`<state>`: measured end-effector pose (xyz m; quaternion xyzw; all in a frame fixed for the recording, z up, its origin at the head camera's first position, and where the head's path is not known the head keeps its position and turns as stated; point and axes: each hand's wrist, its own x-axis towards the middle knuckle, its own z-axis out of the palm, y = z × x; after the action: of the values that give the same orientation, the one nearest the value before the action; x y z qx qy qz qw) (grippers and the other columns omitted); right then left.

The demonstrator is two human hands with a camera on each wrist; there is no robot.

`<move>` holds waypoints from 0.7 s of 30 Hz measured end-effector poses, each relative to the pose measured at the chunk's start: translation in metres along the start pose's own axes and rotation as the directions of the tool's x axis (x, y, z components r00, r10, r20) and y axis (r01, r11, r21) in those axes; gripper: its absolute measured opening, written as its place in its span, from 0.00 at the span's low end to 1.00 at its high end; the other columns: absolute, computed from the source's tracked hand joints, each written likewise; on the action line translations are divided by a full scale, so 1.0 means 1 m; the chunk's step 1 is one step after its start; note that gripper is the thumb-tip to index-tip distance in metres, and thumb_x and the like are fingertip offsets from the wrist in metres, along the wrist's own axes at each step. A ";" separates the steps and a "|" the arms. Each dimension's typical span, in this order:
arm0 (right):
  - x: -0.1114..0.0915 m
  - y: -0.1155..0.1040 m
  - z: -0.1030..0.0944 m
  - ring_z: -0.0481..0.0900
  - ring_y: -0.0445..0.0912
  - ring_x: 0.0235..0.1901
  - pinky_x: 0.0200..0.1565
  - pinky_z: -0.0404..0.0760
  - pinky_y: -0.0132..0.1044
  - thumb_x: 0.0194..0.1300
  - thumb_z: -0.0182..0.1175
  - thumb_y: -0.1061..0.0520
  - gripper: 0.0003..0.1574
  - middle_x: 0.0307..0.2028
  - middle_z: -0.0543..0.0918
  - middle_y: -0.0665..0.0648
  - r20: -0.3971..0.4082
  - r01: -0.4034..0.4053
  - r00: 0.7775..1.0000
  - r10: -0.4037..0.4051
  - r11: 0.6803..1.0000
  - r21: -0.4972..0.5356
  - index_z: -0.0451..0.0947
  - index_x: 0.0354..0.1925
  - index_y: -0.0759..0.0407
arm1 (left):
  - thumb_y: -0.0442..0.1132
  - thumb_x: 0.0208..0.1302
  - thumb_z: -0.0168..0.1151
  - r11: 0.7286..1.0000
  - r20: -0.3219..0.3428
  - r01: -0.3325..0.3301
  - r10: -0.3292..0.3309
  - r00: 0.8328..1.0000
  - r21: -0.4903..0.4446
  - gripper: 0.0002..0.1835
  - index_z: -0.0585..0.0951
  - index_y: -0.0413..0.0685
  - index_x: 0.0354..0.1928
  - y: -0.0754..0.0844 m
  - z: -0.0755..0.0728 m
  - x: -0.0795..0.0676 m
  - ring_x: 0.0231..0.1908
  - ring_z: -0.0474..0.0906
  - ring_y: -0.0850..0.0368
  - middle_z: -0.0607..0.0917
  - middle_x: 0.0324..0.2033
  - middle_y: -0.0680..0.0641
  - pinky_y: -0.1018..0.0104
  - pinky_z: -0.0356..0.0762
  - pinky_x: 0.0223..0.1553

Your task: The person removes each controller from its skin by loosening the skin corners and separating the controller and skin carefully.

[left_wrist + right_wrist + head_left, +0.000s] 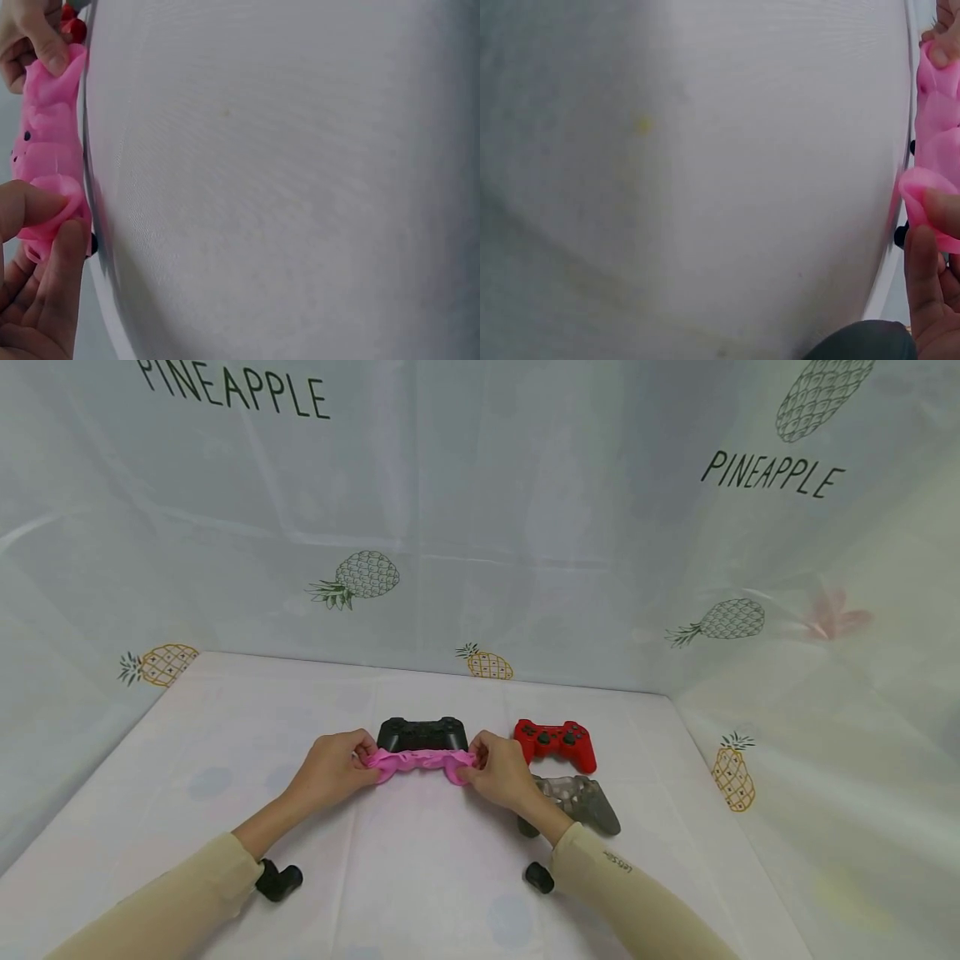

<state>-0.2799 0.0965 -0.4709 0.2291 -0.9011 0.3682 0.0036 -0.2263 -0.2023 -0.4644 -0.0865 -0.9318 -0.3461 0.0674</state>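
Between both hands, a soft pink controller cover (420, 761) is stretched sideways over the table. My left hand (333, 768) pinches its left end between thumb and fingers. At the right end, my right hand (506, 768) grips the cover's edge the same way. Just beyond lies a black game controller (422, 735), its lower part hidden by the cover in the head view. In the left wrist view the pink cover (51, 154) shows small dark holes and a folded-back rim at the fingertips. A similar curled rim of the cover (922, 187) appears in the right wrist view.
To the right lies a red game controller (555, 743). Nearer, a grey patterned controller (596, 810) is partly covered by the right forearm. Black wrist devices (277, 881) show below the sleeves. A white pineapple-print sheet (487, 527) rises behind the table.
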 end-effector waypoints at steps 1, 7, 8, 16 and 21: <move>0.000 0.000 0.000 0.75 0.40 0.27 0.30 0.75 0.32 0.59 0.81 0.57 0.18 0.24 0.79 0.46 -0.003 -0.004 1.000 0.004 1.000 0.001 0.77 0.34 0.53 | 0.36 0.54 0.81 1.000 -0.004 0.005 -0.005 1.000 0.002 0.14 0.82 0.50 0.36 0.000 0.000 0.000 0.29 0.77 0.60 0.83 0.27 0.55 0.66 0.75 0.33; 0.000 0.001 0.002 0.77 0.40 0.28 0.31 0.77 0.32 0.59 0.80 0.58 0.19 0.26 0.80 0.46 -0.016 -0.016 1.000 0.016 1.000 0.022 0.77 0.36 0.54 | 0.36 0.55 0.81 1.000 -0.009 0.015 -0.015 1.000 0.012 0.14 0.82 0.50 0.37 0.001 0.001 0.001 0.29 0.77 0.59 0.83 0.27 0.55 0.65 0.75 0.33; 0.000 0.001 0.001 0.77 0.40 0.28 0.31 0.77 0.33 0.59 0.80 0.58 0.18 0.26 0.80 0.46 -0.017 -0.017 1.000 0.017 0.999 0.027 0.77 0.36 0.54 | 0.36 0.55 0.81 1.000 -0.009 0.013 -0.013 1.000 0.014 0.14 0.83 0.50 0.37 0.001 0.001 0.001 0.29 0.77 0.59 0.83 0.27 0.55 0.64 0.75 0.34; 0.002 -0.008 0.005 0.77 0.39 0.28 0.32 0.78 0.32 0.60 0.78 0.62 0.14 0.26 0.81 0.47 0.014 0.017 1.000 -0.018 0.999 0.050 0.80 0.37 0.56 | 0.36 0.56 0.79 1.000 -0.036 -0.011 0.011 0.999 0.001 0.11 0.83 0.50 0.36 0.002 0.007 0.003 0.28 0.75 0.60 0.82 0.27 0.55 0.65 0.73 0.33; 0.003 -0.011 0.008 0.76 0.40 0.27 0.31 0.77 0.32 0.61 0.76 0.61 0.13 0.26 0.80 0.47 0.031 0.056 0.998 -0.056 0.998 0.029 0.80 0.38 0.56 | 0.34 0.56 0.78 1.000 -0.032 0.018 -0.018 0.999 -0.009 0.10 0.84 0.47 0.38 0.005 0.008 0.005 0.28 0.74 0.59 0.82 0.27 0.53 0.63 0.72 0.33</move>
<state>-0.2765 0.0827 -0.4692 0.2601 -0.8889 0.3770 -0.0035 -0.2306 -0.1928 -0.4669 -0.0727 -0.9299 -0.3518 0.0786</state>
